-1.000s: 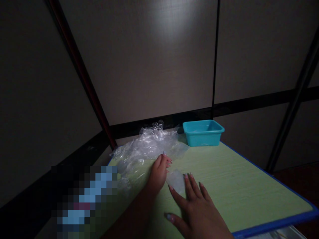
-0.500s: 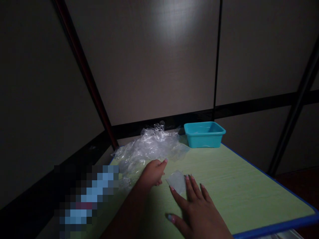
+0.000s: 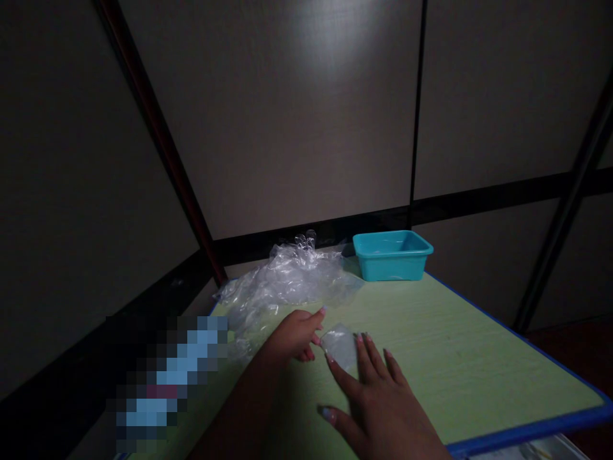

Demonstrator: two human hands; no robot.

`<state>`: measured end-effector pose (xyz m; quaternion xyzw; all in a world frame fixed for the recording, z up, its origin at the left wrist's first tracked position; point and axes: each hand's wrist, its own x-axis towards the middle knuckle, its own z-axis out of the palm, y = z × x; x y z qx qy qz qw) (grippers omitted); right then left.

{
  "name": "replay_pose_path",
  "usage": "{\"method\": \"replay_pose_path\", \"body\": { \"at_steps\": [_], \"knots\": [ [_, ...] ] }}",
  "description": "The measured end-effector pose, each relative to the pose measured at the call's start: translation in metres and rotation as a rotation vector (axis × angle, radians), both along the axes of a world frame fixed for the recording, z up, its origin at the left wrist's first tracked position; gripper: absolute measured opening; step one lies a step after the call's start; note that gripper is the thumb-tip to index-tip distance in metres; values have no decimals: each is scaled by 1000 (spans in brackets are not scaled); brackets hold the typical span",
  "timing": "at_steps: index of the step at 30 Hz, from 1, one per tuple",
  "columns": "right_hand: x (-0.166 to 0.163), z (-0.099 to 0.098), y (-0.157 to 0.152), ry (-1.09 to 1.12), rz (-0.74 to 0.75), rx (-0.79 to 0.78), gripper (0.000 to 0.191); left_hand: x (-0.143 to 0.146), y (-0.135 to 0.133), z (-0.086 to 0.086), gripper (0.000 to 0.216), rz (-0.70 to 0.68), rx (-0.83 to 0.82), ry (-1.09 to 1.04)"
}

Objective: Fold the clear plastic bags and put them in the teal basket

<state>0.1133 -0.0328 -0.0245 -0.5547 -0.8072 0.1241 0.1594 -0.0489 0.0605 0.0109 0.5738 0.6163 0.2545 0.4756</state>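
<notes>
Two bare hands are working over a pale green, wood-grained bench [image 3: 469, 358] in the head view, and a turquoise plastic tub [image 3: 393, 267] is standing near its far edge. One small clear plastic piece [image 3: 341, 346] is lying flat on the bench, on the near side of the tub and somewhat to its left. The right hand [image 3: 380, 402] is resting palm down, fingers spread, well apart from the tub on its near side; it is grasping nothing, and its fingertips are touching the edges of the plastic piece. The left hand [image 3: 297, 335], farther left of the tub, is half curling its fingers, thumb pointing away; a fingertip is meeting the piece's left edge, though whether it is pinching there I cannot tell. Left of the tub, a crumpled heap of clear plastic film [image 3: 287, 278] is covering the bench's far-left part. Wall panels [image 3: 297, 140] with a black band [image 3: 460, 206] are rising behind the tub.
</notes>
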Motion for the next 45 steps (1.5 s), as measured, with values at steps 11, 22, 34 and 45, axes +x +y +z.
{"method": "replay_pose_path", "body": {
  "at_steps": [11, 22, 34, 45],
  "knots": [
    [0, -3, 0, -14, 4, 24, 63, 4, 1, -11, 50, -113, -6, -30],
    [-1, 0, 0, -4, -6, 7, 62, 6, 0, -18, 39, -227, 71, -96],
    [0, -4, 0, -1, -5, 17, 64, 11, 0, -17, 40, -191, 164, -299],
    [0, -4, 1, -9, -12, 29, 63, 20, 3, -30, 27, -106, 242, -324]
  ]
}}
